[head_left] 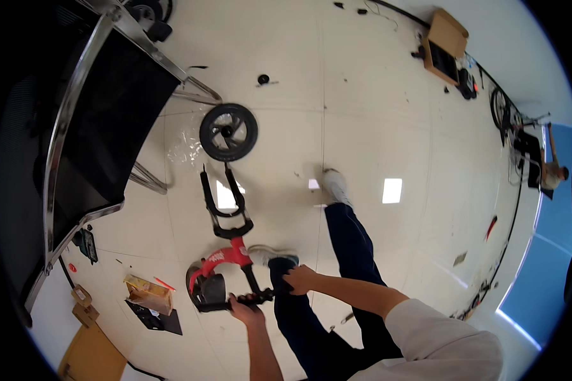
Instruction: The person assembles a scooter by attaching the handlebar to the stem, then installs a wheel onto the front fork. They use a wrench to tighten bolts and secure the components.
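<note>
A small red and black bike frame point(238, 249) is tilted in front of my legs, its black fork point(207, 188) pointing away from me. A dark round part sits at its left side. My left hand point(246, 311) is wrapped around the black handlebar point(225, 307). My right hand point(300, 280) is closed at the right end of the same bar; its fingers partly hide what they grip. Beyond the fork tips, a loose black wheel point(227, 131) lies on the floor, apart from the fork, beside clear plastic wrapping point(183, 147).
A metal-framed black chair point(117, 120) stands at left. An opened yellowish box point(147, 294) lies at lower left. A small black part point(263, 79) is beyond the wheel. Far right are an open cardboard box point(448, 35), another bike point(499, 109) and a person point(553, 173).
</note>
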Demonstrator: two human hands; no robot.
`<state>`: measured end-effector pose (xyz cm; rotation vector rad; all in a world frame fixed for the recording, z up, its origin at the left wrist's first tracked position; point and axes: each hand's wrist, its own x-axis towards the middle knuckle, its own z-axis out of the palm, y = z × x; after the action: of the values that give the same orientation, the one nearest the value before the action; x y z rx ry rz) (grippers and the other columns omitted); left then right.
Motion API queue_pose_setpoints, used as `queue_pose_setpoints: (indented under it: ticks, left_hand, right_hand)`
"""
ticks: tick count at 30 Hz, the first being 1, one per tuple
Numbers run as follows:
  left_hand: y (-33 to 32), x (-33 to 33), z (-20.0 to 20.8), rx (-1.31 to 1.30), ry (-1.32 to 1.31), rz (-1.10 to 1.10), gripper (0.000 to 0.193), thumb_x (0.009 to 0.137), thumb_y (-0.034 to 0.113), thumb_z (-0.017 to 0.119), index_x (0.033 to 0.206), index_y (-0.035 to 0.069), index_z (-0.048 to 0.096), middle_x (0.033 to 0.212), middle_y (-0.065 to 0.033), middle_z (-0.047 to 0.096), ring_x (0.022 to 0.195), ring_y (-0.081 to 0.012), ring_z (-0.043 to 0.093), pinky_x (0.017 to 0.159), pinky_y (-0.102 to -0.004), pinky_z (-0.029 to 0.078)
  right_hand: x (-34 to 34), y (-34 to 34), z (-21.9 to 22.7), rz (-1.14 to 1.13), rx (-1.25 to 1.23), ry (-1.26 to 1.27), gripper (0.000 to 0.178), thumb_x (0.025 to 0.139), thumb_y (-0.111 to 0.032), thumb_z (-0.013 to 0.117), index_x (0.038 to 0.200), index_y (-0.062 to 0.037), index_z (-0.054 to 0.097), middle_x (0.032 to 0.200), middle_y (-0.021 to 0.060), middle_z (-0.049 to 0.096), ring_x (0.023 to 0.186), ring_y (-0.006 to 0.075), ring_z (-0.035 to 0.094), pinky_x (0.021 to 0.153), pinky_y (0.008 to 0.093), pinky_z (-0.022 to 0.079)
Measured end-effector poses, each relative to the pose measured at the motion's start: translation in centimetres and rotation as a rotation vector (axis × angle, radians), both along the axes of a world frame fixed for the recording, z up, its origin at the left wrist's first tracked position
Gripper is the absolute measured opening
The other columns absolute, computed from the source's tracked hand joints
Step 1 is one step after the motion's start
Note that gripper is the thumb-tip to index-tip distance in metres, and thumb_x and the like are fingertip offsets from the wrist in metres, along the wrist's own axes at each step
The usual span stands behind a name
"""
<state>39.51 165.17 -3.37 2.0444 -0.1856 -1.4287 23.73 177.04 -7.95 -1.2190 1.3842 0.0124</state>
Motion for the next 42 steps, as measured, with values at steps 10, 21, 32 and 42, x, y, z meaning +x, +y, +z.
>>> queue_pose_setpoints:
  ticks: [10, 21, 32, 42]
  left_hand:
    - [14.1, -6.9, -10.5, 0.089, -0.13, 0.364, 0.048, 0.094, 0.05, 0.053, 0.073, 0.012, 0.031, 0.056, 0.0004, 0.032, 0.048, -0.0157, 0.036, 0.049, -0.0301, 0.04]
    - [26.4, -6.0, -19.9, 0.039, -0.093, 0.331, 0.05, 0.093, 0.053, 0.052, 0.073, 0.011, 0.035, 0.068, 0.0003, 0.042, 0.065, -0.0142, 0.044, 0.07, -0.0286, 0.04]
    - [30.2, 1.1, -24.2, 0.023, -0.059, 0.334, 0.046, 0.089, 0.05, 0.061, 0.08, 0.008, 0.045, 0.071, 0.0006, 0.045, 0.065, -0.0123, 0.048, 0.066, -0.0284, 0.045]
    - [27.9, 1.3, -33.5, 0.088, -0.188, 0.64, 0.043, 0.087, 0.048, 0.064, 0.085, 0.009, 0.047, 0.068, 0.0007, 0.044, 0.059, -0.013, 0.045, 0.058, -0.0289, 0.043]
  right_hand:
    - [-27.8, 7.9, -6.2, -0.325, 0.213, 0.024, 0.033, 0.086, -0.035, 0.06, 0.096, -0.004, 0.061, 0.093, 0.017, 0.068, 0.089, 0.0353, 0.064, 0.075, 0.043, 0.051]
    - [-48.8, 20.1, -3.3, -0.049, 0.425, 0.531, 0.035, 0.085, -0.032, 0.056, 0.1, -0.0021, 0.064, 0.094, 0.0176, 0.068, 0.091, 0.0355, 0.063, 0.082, 0.0412, 0.051]
    - [-48.6, 18.0, -1.3, 0.035, 0.617, 0.523, 0.029, 0.084, -0.029, 0.062, 0.092, -0.0017, 0.067, 0.075, 0.0119, 0.069, 0.07, 0.0222, 0.069, 0.069, 0.0354, 0.055]
    - [-52.0, -13.4, -23.3, -0.041, 0.166, 0.469, 0.028, 0.086, -0.023, 0.058, 0.093, 0.004, 0.062, 0.073, 0.0128, 0.067, 0.061, 0.0206, 0.066, 0.061, 0.0329, 0.053]
